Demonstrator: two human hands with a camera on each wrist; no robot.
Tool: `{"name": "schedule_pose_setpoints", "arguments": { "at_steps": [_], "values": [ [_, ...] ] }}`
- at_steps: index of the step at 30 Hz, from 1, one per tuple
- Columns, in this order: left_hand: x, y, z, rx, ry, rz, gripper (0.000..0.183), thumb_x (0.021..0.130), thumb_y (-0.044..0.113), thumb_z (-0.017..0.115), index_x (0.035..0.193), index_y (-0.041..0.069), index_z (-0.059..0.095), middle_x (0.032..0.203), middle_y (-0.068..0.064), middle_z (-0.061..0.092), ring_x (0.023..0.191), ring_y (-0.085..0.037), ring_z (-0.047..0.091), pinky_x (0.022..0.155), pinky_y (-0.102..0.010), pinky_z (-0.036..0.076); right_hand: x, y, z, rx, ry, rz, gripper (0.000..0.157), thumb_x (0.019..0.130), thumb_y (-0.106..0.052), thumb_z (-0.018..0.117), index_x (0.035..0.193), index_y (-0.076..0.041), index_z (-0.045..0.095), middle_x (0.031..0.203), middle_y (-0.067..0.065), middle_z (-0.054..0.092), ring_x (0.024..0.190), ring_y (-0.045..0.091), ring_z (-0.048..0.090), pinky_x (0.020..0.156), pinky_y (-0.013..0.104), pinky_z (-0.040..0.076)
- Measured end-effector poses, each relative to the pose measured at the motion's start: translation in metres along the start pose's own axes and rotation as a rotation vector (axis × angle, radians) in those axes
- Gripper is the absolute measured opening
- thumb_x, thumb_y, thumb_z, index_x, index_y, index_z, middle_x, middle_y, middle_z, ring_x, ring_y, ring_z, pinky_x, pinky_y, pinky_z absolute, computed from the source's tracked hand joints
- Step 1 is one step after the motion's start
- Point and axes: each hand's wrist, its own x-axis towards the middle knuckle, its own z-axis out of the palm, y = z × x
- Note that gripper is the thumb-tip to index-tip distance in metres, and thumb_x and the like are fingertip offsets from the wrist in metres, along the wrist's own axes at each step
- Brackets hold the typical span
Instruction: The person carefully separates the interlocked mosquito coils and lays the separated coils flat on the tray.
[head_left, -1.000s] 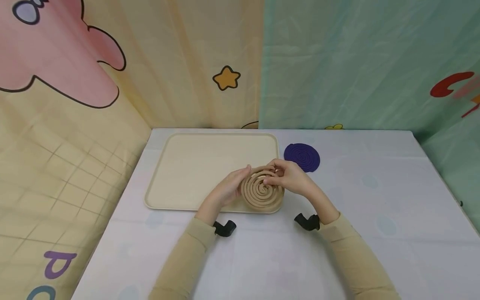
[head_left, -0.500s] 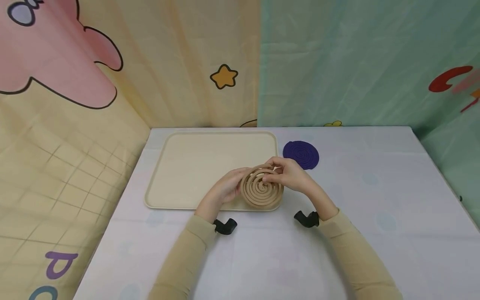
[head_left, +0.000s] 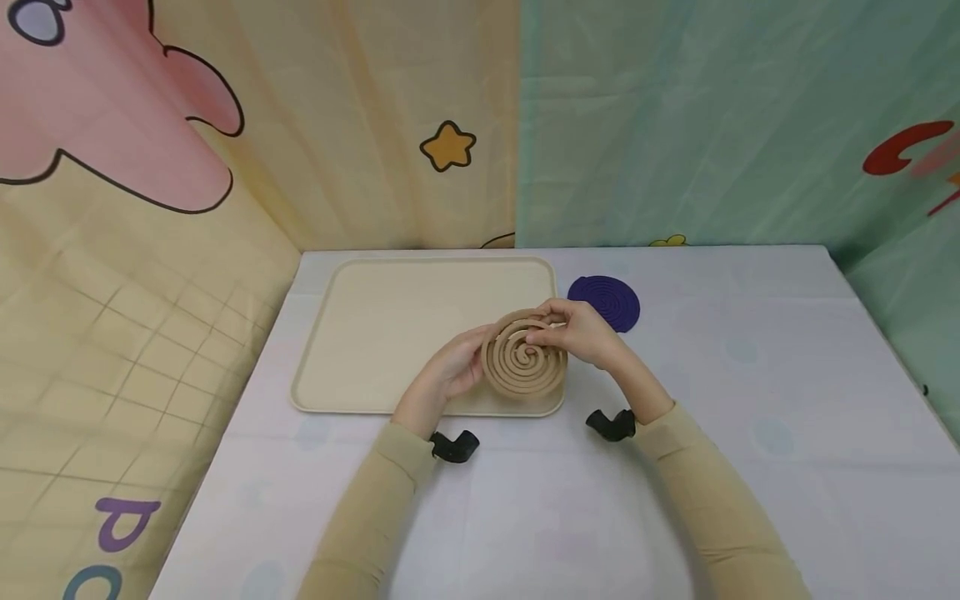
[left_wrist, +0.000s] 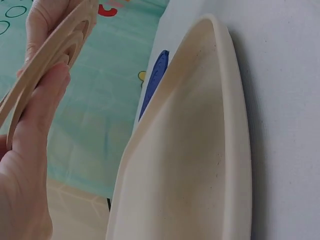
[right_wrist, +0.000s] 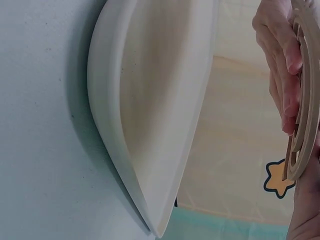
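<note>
A beige spiral disc (head_left: pixel 522 371), wound in thin rings with gaps between some of them, is held up over the tray's near right corner. My left hand (head_left: pixel 454 364) grips its left edge; in the right wrist view the left hand's fingers (right_wrist: pixel 285 75) lie along its back. At the upper right, my right hand (head_left: pixel 585 336) pinches the disc, with a finger and thumb at the rings. Edge-on in the left wrist view, the disc (left_wrist: pixel 42 62) shows some rings pulled apart from one another.
A cream rectangular tray (head_left: pixel 390 342) with a raised rim lies under the hands on the white table (head_left: pixel 750 375). Beyond the right hand, a flat purple spiral disc (head_left: pixel 607 302) rests beside the tray. Printed curtains (head_left: pixel 375 108) rise behind the table.
Both hands and the beige spiral disc appear slightly higher in the head view, which has itself shifted a little. The grip on the disc stays the same.
</note>
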Motion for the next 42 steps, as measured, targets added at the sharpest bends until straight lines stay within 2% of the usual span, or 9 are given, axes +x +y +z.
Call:
{"name": "schedule_pose_setpoints", "arguments": {
  "at_steps": [6, 10, 13, 17, 22, 27, 31, 37, 42],
  "values": [
    [0.000, -0.001, 0.001, -0.230, 0.039, 0.012, 0.044, 0.108, 0.019, 0.030, 0.144, -0.005, 0.037, 0.096, 0.004, 0.070, 0.086, -0.004, 0.069, 0.079, -0.018, 0.056, 0.004, 0.005, 0.003, 0.142, 0.068, 0.075, 0.033, 0.087, -0.018, 0.076, 0.114, -0.003, 0.066, 0.104, 0.012, 0.072, 0.075, 0.008, 0.064, 0.064, 0.022, 0.054],
    [0.001, -0.002, 0.004, -0.382, 0.081, 0.037, 0.031, 0.108, 0.019, 0.030, 0.127, 0.005, 0.050, 0.096, 0.001, 0.072, 0.090, -0.008, 0.070, 0.080, -0.022, 0.057, 0.008, 0.008, 0.004, 0.222, 0.145, 0.096, 0.035, 0.087, -0.016, 0.076, 0.117, 0.000, 0.064, 0.106, 0.008, 0.073, 0.070, 0.002, 0.062, 0.060, 0.018, 0.052],
    [0.003, -0.004, 0.007, -0.444, 0.124, 0.057, 0.024, 0.108, 0.020, 0.032, 0.119, 0.010, 0.050, 0.102, -0.002, 0.070, 0.094, -0.010, 0.069, 0.082, -0.024, 0.057, 0.010, 0.010, 0.005, 0.277, 0.198, 0.097, 0.039, 0.088, -0.016, 0.075, 0.120, 0.001, 0.062, 0.097, -0.003, 0.074, 0.068, 0.000, 0.061, 0.058, 0.016, 0.050],
    [0.004, -0.007, 0.011, -0.489, 0.190, 0.096, 0.030, 0.108, 0.023, 0.034, 0.132, 0.010, 0.047, 0.129, -0.012, 0.060, 0.118, -0.019, 0.061, 0.099, -0.031, 0.053, 0.011, 0.011, 0.008, 0.390, 0.263, 0.117, 0.039, 0.090, -0.016, 0.073, 0.121, 0.001, 0.058, 0.087, -0.014, 0.070, 0.071, 0.000, 0.063, 0.062, 0.015, 0.052],
    [0.005, -0.012, 0.015, -0.532, 0.229, 0.133, 0.043, 0.107, 0.026, 0.033, 0.147, 0.009, 0.036, 0.154, -0.018, 0.039, 0.143, -0.031, 0.039, 0.117, -0.044, 0.035, 0.012, 0.012, 0.016, 0.515, 0.353, 0.163, 0.031, 0.092, -0.015, 0.070, 0.117, -0.003, 0.055, 0.087, -0.013, 0.066, 0.076, -0.001, 0.063, 0.066, 0.014, 0.053],
    [0.005, -0.017, 0.015, -0.549, 0.286, 0.145, 0.045, 0.107, 0.026, 0.033, 0.149, 0.011, 0.036, 0.153, -0.017, 0.041, 0.143, -0.031, 0.039, 0.117, -0.045, 0.035, 0.012, 0.014, 0.024, 0.686, 0.372, 0.198, 0.020, 0.094, -0.013, 0.066, 0.107, -0.009, 0.052, 0.085, -0.011, 0.065, 0.073, 0.000, 0.060, 0.063, 0.014, 0.048],
    [0.002, -0.020, 0.011, -0.507, 0.318, 0.165, 0.045, 0.107, 0.026, 0.032, 0.148, 0.009, 0.038, 0.151, -0.016, 0.044, 0.141, -0.030, 0.042, 0.115, -0.043, 0.038, 0.011, 0.015, 0.028, 0.805, 0.372, 0.209, 0.018, 0.095, -0.010, 0.064, 0.103, -0.009, 0.049, 0.086, -0.008, 0.064, 0.073, 0.000, 0.059, 0.062, 0.013, 0.047],
    [-0.007, -0.021, -0.002, -0.447, 0.389, 0.199, 0.043, 0.107, 0.023, 0.033, 0.144, 0.002, 0.042, 0.147, -0.018, 0.048, 0.137, -0.029, 0.047, 0.112, -0.037, 0.042, 0.009, 0.017, 0.031, 0.848, 0.350, 0.189, 0.024, 0.097, -0.005, 0.060, 0.116, -0.009, 0.047, 0.098, -0.005, 0.065, 0.084, 0.002, 0.065, 0.070, 0.013, 0.052],
    [-0.017, -0.017, -0.017, -0.327, 0.424, 0.218, 0.044, 0.107, 0.015, 0.030, 0.146, -0.005, 0.036, 0.149, -0.022, 0.044, 0.138, -0.030, 0.045, 0.111, -0.035, 0.043, 0.007, 0.019, 0.029, 0.873, 0.327, 0.183, 0.035, 0.097, 0.000, 0.057, 0.129, -0.003, 0.043, 0.098, -0.007, 0.065, 0.085, 0.000, 0.066, 0.071, 0.012, 0.052]
  ]
}}
